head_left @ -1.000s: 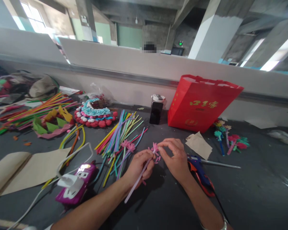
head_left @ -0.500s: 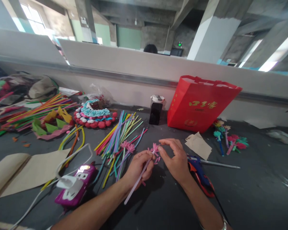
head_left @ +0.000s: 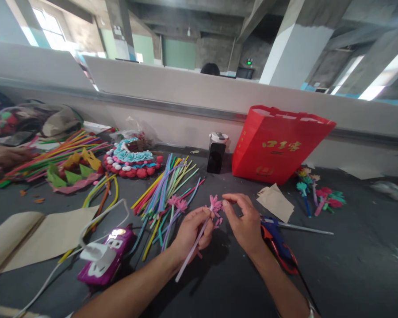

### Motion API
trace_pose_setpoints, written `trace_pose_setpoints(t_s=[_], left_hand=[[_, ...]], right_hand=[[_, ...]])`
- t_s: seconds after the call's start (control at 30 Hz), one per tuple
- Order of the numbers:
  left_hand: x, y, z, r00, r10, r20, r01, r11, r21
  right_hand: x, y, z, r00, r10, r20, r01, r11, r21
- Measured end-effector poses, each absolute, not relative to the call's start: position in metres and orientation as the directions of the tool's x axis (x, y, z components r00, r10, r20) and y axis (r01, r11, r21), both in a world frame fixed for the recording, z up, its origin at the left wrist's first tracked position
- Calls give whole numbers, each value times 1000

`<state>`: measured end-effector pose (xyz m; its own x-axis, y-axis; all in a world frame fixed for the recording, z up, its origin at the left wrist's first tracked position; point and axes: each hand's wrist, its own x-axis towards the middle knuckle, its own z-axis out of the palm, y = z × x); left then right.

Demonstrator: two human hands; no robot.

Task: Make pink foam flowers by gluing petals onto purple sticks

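A pink pipe-cleaner flower [head_left: 214, 202] with a long lilac stem [head_left: 193, 254] is pinched between the thumb and fingers of my left hand [head_left: 194, 227]. The stem slants down across the palm toward me. Just right of the bloom is my right hand [head_left: 243, 221], its thumb and index tips drawn close together beside the petals; anything between them is too small to make out. Loose pink pieces [head_left: 218, 222] show below the flower. Left of my left hand, more pink blooms [head_left: 177, 203] lie on a bundle of coloured pipe cleaners [head_left: 166, 185].
A glue gun [head_left: 278, 245] lies by my right wrist. Behind stand a phone [head_left: 215, 157], a bottle [head_left: 218, 137] and a red bag [head_left: 280, 145]. Finished flowers [head_left: 321, 194] lie right; a purple power strip [head_left: 106, 256] sits left. Another person's hand [head_left: 6, 157] is far left.
My right thumb and index tips have come closer together and shifted slightly right of the bloom. Its petals look more spread. The other person's hand has come further into view.
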<state>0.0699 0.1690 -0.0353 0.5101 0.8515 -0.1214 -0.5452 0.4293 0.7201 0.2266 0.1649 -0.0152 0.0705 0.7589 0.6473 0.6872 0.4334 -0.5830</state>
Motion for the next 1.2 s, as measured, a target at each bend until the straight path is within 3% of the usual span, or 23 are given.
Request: trace_pose_setpoints(t_s=[0.83,1.2], left_hand=[[71,168,-36,534,841,-92,-561,434,705],[69,170,-35,459,881,-114,-608,405,683]], right_hand=[[222,163,-18,82,753,653,660,451,-601],[222,163,-21,146,750,645,667,407,-624]])
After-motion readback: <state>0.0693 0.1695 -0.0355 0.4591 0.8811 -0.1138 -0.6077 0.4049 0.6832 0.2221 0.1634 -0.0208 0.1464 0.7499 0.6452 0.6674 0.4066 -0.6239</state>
